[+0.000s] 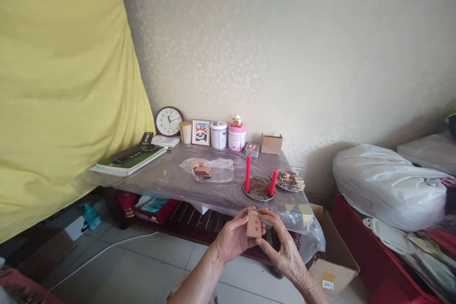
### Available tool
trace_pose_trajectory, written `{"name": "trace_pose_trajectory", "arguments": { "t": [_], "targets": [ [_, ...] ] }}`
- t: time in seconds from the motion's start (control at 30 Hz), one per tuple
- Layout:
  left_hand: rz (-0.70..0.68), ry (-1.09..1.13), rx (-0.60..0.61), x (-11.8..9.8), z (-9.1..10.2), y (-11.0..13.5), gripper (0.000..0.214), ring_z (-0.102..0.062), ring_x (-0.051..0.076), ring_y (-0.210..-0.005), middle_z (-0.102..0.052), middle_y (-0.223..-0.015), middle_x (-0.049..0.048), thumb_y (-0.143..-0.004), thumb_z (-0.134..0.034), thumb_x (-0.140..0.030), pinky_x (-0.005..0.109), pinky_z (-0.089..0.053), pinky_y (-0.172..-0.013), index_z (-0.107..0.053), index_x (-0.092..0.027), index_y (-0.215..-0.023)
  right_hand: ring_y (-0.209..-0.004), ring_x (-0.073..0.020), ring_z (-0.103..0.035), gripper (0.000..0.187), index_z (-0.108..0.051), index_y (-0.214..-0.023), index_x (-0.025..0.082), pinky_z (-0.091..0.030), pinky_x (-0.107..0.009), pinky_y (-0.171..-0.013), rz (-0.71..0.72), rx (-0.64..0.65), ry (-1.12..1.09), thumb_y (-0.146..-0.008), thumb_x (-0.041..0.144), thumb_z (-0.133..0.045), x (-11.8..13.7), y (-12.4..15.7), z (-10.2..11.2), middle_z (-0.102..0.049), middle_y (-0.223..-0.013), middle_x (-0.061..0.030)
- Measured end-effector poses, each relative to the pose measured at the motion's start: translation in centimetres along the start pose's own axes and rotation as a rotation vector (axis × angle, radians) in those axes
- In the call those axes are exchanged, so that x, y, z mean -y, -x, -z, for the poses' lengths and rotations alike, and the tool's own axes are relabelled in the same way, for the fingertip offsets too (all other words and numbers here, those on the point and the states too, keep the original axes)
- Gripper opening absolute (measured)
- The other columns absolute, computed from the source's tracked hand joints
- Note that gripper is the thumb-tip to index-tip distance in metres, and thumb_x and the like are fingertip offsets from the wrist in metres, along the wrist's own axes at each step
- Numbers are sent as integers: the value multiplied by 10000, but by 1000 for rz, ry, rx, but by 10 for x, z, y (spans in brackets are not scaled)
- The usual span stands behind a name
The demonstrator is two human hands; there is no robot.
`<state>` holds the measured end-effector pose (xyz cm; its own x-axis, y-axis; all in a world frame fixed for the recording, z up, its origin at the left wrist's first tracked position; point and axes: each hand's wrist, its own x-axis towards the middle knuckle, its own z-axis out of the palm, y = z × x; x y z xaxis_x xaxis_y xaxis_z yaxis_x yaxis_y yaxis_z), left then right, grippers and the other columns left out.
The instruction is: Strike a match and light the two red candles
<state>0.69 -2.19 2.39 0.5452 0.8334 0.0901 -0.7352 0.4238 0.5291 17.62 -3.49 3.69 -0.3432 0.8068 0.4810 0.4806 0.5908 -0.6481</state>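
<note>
Just in front of the table edge, my left hand (231, 236) grips a small brown matchbox (254, 226) with red marks. Its top end is slid partly open and shows matchsticks. My right hand (283, 247) pinches the same box from the right, fingers at the upper edge and thumb low. Beyond my hands a round metal plate (259, 195) full of dark bits carries a tall red candle (248, 175), upright, and a shorter red candle (273, 182), slightly tilted. A second plate beside it holds many matchsticks (295, 182), some burnt, with a small glow among them.
On the plastic-covered table (160, 167) lies a clear bag (223, 171) with several matchboxes (203, 171). A clock (169, 121), a picture frame (201, 132), tubs and a small carton (271, 144) line the wall. White bags (388, 185) bulge at right; a book (130, 159) lies left.
</note>
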Motion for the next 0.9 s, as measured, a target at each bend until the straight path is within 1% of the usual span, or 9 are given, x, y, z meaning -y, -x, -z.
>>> {"name": "trace_pose_trajectory", "arguments": {
  "t": [0.67,0.8,0.9],
  "targets": [
    [-10,-2,7,0,-1,1,243,-611,198,-885,-622,-984,70,-837,-504,-236,275,-434,-675,-546,-218,-1076,-1193,-274,-463,391,-515,-1153,258,-404,-425,-984,19,-19,2,-804,423,-579,3,-1,1,-490,-1277,-83],
    [-11,-24,-5,0,-3,2,269,-608,201,-898,-626,-993,79,-834,-515,-242,272,-434,-684,-542,-219,-1100,-1201,-264,-457,401,-514,-1163,247,-391,-404,-1001,42,-22,-13,-806,416,-579,7,-1,2,-491,-1278,-81],
    [0,-28,1,-1,-3,3,274,-612,199,-890,-631,-993,83,-844,-497,-234,275,-438,-683,-527,-226,-1117,-1213,-267,-439,415,-502,-1175,240,-379,-413,-1009,54,-18,-14,-802,402,-588,10,-1,3,-482,-1285,-88]
  ]
}}
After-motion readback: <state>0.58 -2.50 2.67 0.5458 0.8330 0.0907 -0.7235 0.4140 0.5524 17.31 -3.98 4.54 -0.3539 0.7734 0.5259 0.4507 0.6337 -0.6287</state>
